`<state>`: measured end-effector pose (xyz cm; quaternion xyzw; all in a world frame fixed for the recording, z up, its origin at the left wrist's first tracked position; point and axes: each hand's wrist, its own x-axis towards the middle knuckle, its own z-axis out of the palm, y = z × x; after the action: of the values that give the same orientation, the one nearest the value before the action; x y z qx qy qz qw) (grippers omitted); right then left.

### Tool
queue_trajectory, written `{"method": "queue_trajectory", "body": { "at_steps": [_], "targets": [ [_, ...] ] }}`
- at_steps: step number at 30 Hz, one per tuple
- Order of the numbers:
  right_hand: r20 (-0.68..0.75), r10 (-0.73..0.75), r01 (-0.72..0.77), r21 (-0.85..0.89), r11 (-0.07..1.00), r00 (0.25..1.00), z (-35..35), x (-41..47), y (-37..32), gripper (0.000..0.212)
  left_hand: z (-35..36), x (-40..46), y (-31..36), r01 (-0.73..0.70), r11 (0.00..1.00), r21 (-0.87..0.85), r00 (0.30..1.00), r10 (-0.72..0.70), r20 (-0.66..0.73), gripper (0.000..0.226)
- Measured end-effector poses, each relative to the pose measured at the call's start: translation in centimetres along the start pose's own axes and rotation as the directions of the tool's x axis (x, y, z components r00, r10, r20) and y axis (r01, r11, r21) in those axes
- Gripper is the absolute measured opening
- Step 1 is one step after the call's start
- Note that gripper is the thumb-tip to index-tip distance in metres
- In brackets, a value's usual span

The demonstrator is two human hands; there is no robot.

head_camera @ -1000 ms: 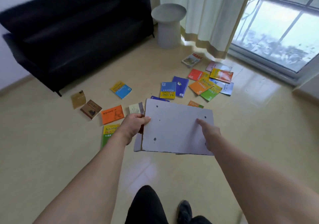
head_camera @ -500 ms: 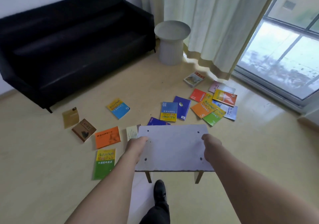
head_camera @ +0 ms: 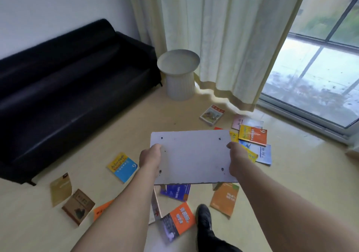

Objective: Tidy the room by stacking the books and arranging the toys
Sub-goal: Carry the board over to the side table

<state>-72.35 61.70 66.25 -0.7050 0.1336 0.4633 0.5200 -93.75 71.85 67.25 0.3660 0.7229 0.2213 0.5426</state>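
I hold a small grey table flat in the air, its top facing me. My left hand grips its left edge and my right hand grips its right edge. Several books lie scattered on the floor below and around it: a yellow-and-blue book, an orange book, a purple book, a brown book and a cluster by the window with an orange-yellow book. The table hides some of the books.
A black sofa stands along the left wall. A round grey side table sits between it and the cream curtain. A glass door fills the right. My black shoe stands among the books.
I have stepped forward over the books, carrying the grey table toward the window. The view has tilted up, and books that lay ahead are now under the table and by my foot.
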Motion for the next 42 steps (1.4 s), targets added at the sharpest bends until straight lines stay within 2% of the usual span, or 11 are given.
{"method": "queue_trajectory", "body": {
  "at_steps": [2, 7, 14, 20, 24, 26, 28, 34, 37, 39, 42],
  "targets": [
    [0.065, -0.012, 0.01, 0.03, 0.999, 0.998, 3.0, 2.0, -4.2, 0.03, 1.2, 2.2, 3.9, -0.02, 0.999, -0.031, 1.0, 0.02, -0.015, 0.016],
    [0.145, -0.033, 0.029, 0.029, 0.999, 0.989, 10.2, 8.2, -11.6, 0.058, 2.0, 7.4, 13.2, -0.052, 0.998, -0.039, 0.998, 0.051, -0.042, 0.022],
    [0.118, -0.052, 0.057, -0.039, 0.998, 0.992, 20.7, 10.7, -20.7, 0.041, 4.4, 18.6, 22.4, -0.026, 0.997, -0.079, 0.997, 0.02, -0.073, 0.023],
    [0.044, -0.018, 0.019, -0.029, 0.999, 0.999, 31.8, 19.1, -27.4, 0.039, 8.6, 33.2, 30.1, 0.065, 0.994, -0.089, 0.998, -0.065, 0.005, 0.024],
    [-0.017, -0.002, 0.001, -0.068, 0.998, 1.0, 39.8, 24.1, -32.5, 0.028, 9.9, 42.4, 37.0, 0.101, 0.995, -0.024, 0.994, -0.1, 0.048, 0.016],
    [-0.033, 0.002, -0.004, -0.083, 0.997, 0.999, 43.3, 25.7, -35.3, 0.019, 10.4, 46.3, 40.4, 0.116, 0.993, -0.032, 0.992, -0.114, 0.058, 0.019],
    [-0.03, 0.012, -0.015, -0.101, 0.995, 0.999, 45.8, 27.0, -38.0, 0.018, 11.2, 49.5, 43.4, 0.114, 0.994, -0.006, 0.991, -0.113, 0.074, 0.031],
    [-0.023, 0.089, -0.091, -0.104, 0.99, 0.996, 50.7, 33.9, -45.5, 0.027, 15.5, 57.5, 50.0, 0.182, 0.976, 0.119, 0.963, -0.201, 0.181, 0.033],
    [-0.02, 0.151, -0.152, -0.082, 0.985, 0.988, 52.1, 37.6, -47.6, 0.032, 17.9, 60.2, 51.2, 0.207, 0.961, 0.185, 0.956, -0.238, 0.169, 0.031],
    [-0.013, 0.177, -0.177, -0.113, 0.978, 0.984, 53.0, 41.3, -49.3, 0.033, 20.5, 62.4, 51.9, 0.213, 0.954, 0.213, 0.954, -0.25, 0.166, 0.039],
    [-0.031, 0.195, -0.198, -0.185, 0.963, 0.98, 53.7, 46.2, -51.9, 0.023, 24.0, 64.6, 52.8, 0.243, 0.939, 0.242, 0.954, -0.277, 0.118, 0.036]
  ]
}}
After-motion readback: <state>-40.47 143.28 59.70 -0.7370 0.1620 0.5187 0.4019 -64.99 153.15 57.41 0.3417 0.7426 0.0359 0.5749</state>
